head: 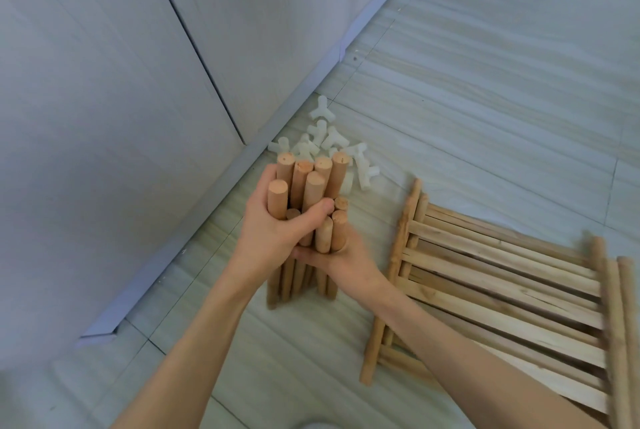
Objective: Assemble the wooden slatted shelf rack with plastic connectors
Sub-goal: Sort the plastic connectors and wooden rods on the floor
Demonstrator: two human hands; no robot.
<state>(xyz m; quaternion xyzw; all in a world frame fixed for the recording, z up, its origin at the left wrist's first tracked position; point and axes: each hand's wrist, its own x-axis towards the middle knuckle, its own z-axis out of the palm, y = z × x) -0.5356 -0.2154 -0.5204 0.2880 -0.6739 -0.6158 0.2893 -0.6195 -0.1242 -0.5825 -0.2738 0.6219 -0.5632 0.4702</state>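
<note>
Head view: dowel bundle (304, 207) stood roughly upright on the floor (485, 99), long axes vertical, my left hand (277, 231) curled round its near side, right hand (346, 255) cupping lower. White connectors (332, 144) lay just beyond, nothing between. Slatted panels (502, 290) stacked flat to my right.

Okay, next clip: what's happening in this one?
A person is gathering a bundle of round wooden dowels, held upright on the floor. The left hand wraps round the bundle near its top; the right hand cups it from the other side. A heap of white plastic connectors lies by the wall behind, untouched, and the slatted shelf panels lie stacked to the right. Nothing is joined yet.
</note>
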